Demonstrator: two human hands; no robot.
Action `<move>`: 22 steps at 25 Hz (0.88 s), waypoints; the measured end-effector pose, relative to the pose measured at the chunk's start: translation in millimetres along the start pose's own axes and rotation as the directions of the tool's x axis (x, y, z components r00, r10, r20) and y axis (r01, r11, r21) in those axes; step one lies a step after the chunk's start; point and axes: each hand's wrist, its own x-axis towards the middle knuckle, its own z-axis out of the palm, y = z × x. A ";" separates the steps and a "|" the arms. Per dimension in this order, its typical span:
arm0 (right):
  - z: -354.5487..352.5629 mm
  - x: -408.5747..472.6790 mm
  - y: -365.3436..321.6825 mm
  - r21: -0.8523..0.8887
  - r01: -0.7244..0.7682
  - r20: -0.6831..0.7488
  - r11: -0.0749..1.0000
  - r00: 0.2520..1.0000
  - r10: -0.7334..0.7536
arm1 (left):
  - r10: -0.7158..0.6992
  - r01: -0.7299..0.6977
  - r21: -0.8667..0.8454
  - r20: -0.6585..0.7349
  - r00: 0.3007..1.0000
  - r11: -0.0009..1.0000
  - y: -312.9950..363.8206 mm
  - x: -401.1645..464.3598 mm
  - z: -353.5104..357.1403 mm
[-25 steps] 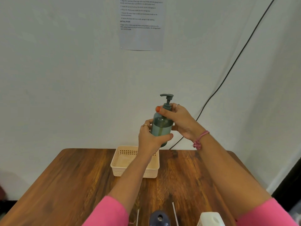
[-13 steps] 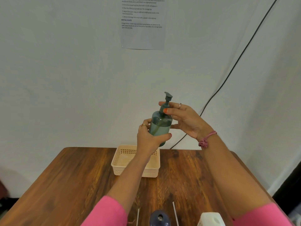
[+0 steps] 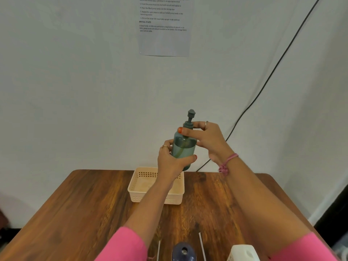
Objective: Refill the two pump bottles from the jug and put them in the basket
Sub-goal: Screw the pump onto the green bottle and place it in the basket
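Observation:
I hold a teal pump bottle (image 3: 185,147) in the air above the far side of the table, roughly half full of liquid, pump head on top. My left hand (image 3: 172,161) wraps around its lower body. My right hand (image 3: 208,137) pinches the collar under the pump head with thumb and fingers. Below and behind them a beige perforated basket (image 3: 140,194) sits with nothing in it. A dark blue bottle (image 3: 183,252) with an open mouth and no pump stands at the near edge. The white jug (image 3: 243,253) shows its top at the bottom right.
The brown wooden table (image 3: 75,213) ends at a white wall. A black cable (image 3: 263,87) runs down the wall behind the table's far right corner. A printed sheet (image 3: 163,27) hangs on the wall. Two thin white sticks (image 3: 201,243) lie beside the blue bottle.
The pump head has turned so its spout now points away from me. My right hand has shifted its grip on the collar, and the bottle has tilted slightly.

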 end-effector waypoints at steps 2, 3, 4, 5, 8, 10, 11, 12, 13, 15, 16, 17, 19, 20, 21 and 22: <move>12.5 -2.8 6.5 -0.007 0.034 -0.129 0.999 0.991 -0.035 | 0.000 0.000 0.003 0.005 1.000 1.000 -1.4 0.0 1.0; 13.0 -2.8 8.2 -0.021 0.040 -0.138 0.999 0.989 -0.043 | -0.005 0.005 -0.002 0.014 1.000 1.000 -2.2 -0.7 1.1; 9.7 -1.7 8.0 -0.037 0.029 -0.092 0.999 0.995 -0.032 | -0.011 0.011 -0.006 0.025 1.000 1.000 -3.3 -1.3 0.8; 2.9 -0.1 6.1 -0.050 0.000 0.014 0.999 1.000 0.001 | -0.015 0.015 -0.010 0.041 0.999 1.000 -4.8 -1.7 -0.5; -20.0 3.0 -0.7 -0.070 -0.065 0.376 0.995 0.923 0.087 | -0.025 0.026 -0.006 0.107 0.994 1.000 -9.2 -2.7 -7.1; -21.8 2.5 1.3 -0.103 -0.028 0.393 0.994 0.917 0.066 | -0.044 0.046 -0.016 0.143 0.989 0.999 -11.6 -3.2 -12.1; -17.2 0.7 3.6 -0.105 -0.003 0.340 0.994 0.940 0.039 | -0.055 0.060 -0.026 0.151 0.987 0.998 -12.4 -2.9 -14.5; -10.7 -1.6 6.0 -0.089 0.020 0.264 0.996 0.964 0.004 | -0.062 0.068 -0.036 0.154 0.986 0.997 -12.7 -2.5 -16.8; -3.5 -3.9 8.9 -0.062 0.041 0.186 0.997 0.982 -0.029 | -0.061 0.069 -0.042 0.154 0.986 0.997 -12.6 -1.8 -19.3; 10.5 -6.8 15.9 0.007 0.079 0.066 0.997 0.995 -0.079 | -0.040 0.047 -0.043 0.152 0.988 0.998 -13.0 -0.5 -25.1; 18.8 -7.9 19.4 0.024 0.095 0.016 0.995 0.995 -0.096 | -0.031 0.038 -0.042 0.150 0.988 0.998 -14.4 0.3 -28.7; 27.4 -9.2 22.2 0.020 0.107 -0.041 0.994 0.993 -0.106 | -0.029 0.035 -0.042 0.149 0.988 0.999 -16.3 1.1 -32.6; 44.2 -10.3 24.7 -0.038 0.140 -0.150 0.990 0.978 -0.144 | -0.033 0.039 -0.033 0.165 0.986 0.999 -18.8 3.9 -41.8; 51.2 -10.4 24.2 -0.070 0.159 -0.169 0.985 0.971 -0.169 | -0.034 0.039 -0.025 0.178 0.983 0.999 -19.8 5.7 -47.2; 57.0 -9.2 23.3 -0.090 0.169 -0.152 0.981 0.972 -0.181 | -0.033 0.037 -0.016 0.194 0.980 0.999 -21.0 9.0 -54.5; 60.5 -8.3 23.1 -0.096 0.156 -0.107 0.983 0.980 -0.166 | -0.035 0.039 -0.011 0.209 0.977 0.999 -22.0 12.7 -62.0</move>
